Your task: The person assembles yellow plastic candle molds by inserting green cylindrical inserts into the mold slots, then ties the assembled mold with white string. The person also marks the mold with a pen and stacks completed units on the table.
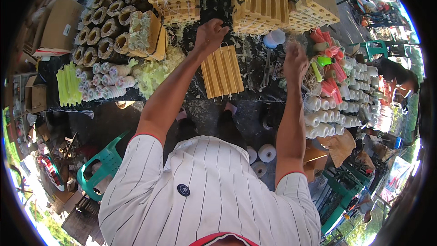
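Note:
My left hand (210, 35) is over the dark table, just beyond the far edge of a yellow grooved block (222, 71). Its fingers are partly bent, with a gap between them, and nothing shows in them. Thin white string ends stick out of the block. My right hand (296, 59) is at the right, beside a pile of red and pink strips (334, 66) and pale strings. Its fingertips are blurred against a clear, shiny background, so I cannot tell whether they hold anything. A whitish-blue plastic cup (274, 38) stands to its left, near a dark metal tool (266, 70).
Tied stacks of yellow grooved blocks (261, 2) stand at the back. On the left are hollow brown cylinders (109, 27), wrapped rolls (109, 79), yellow-green sticks (68, 84) and pale shavings (161, 70). White spools (323, 117) crowd the right. Green chairs (102, 166) flank me.

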Demonstrator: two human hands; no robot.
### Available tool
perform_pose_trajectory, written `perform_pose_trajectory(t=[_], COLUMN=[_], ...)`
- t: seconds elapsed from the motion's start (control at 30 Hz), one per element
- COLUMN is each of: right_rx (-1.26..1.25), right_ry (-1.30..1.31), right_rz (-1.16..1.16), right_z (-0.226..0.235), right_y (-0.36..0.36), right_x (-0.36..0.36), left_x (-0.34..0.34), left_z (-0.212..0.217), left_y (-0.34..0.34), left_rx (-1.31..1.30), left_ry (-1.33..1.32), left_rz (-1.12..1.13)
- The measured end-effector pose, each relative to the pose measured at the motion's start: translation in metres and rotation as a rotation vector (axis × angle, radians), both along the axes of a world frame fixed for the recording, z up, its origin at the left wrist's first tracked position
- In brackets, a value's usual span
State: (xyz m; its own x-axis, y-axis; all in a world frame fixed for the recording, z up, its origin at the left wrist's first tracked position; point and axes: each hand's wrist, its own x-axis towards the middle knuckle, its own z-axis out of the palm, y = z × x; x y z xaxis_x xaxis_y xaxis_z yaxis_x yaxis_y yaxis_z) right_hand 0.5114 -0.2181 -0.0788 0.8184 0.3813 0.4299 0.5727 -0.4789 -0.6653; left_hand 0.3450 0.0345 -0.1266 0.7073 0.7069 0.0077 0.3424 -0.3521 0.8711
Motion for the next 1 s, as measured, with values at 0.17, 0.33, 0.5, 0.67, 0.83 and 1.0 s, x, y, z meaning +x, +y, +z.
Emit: perform_pose_trajectory(t=[0.17, 0.33, 0.5, 0.67, 0.83, 1.0], right_rx=[-0.553, -0.559, -0.014, 0.037, 0.387, 0.919], right_ry=[0.060, 0.124, 0.622, 0.567, 0.721, 1.166], right_rz=[0.008, 0.035, 0.101, 0.127, 0.168, 0.675], right_z=[0.011, -0.003, -0.014, 0.023, 0.034, -0.034], right_y=[0.083, 0.086, 0.045, 0.016, -0.087, -0.092], right_x=[0.122, 0.110, 0.054, -0.045, -0.092, -0.117], left_x=[0.096, 0.096, 0.070, 0.031, -0.020, -0.063], left_z=[0.047, 0.061, 0.074, 0.033, 0.029, 0.015], left_y=[0.025, 0.020, -0.001, -0.031, -0.120, -0.222], left_rx=[0.145, 0.187, -0.045, -0.724, -1.018, -1.601], left_ry=[0.156, 0.294, 0.341, -0.319, -0.489, -0.693], left_rz=[-0.028, -0.124, -0.083, -0.073, -0.209, -0.437])
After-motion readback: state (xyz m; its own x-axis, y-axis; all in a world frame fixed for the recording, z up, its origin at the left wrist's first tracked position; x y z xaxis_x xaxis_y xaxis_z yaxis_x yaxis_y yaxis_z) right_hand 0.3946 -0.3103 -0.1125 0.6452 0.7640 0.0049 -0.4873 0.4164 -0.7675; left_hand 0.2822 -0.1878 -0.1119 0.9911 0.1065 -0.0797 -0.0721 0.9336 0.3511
